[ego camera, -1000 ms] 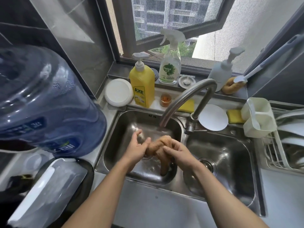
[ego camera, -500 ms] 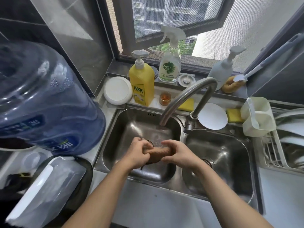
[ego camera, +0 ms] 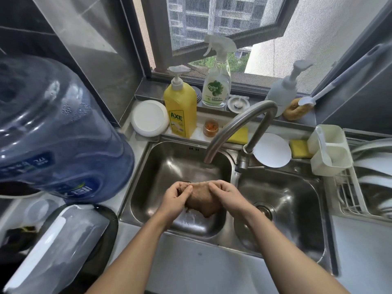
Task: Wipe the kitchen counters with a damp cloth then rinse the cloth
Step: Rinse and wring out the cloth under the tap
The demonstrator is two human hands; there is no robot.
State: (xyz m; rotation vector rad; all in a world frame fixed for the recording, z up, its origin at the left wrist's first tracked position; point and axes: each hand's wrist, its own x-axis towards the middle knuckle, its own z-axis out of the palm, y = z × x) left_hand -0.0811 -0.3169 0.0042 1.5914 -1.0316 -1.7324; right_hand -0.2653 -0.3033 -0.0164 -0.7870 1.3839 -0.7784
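Note:
A wet brown cloth [ego camera: 201, 200] is bunched up over the left basin of a steel double sink [ego camera: 180, 158]. My left hand [ego camera: 176, 198] grips its left end and my right hand [ego camera: 227, 195] grips its right side, both closed on it. The cloth hangs a little below my hands, dripping. The curved steel tap [ego camera: 239, 124] ends above and just behind the cloth; a faint stream of water runs from its spout into the basin.
A large blue water jug [ego camera: 53, 132] stands at the left. Yellow dish soap [ego camera: 180, 111], a spray bottle [ego camera: 217, 81] and a white pump bottle [ego camera: 284, 92] line the sill. Yellow sponges [ego camera: 300, 148], a white caddy [ego camera: 328, 153] and a dish rack [ego camera: 364, 187] sit to the right.
The cloth went from a long twisted rope stretched between my hands to a gathered bunch. Both hands drew closer together and stayed over the left basin.

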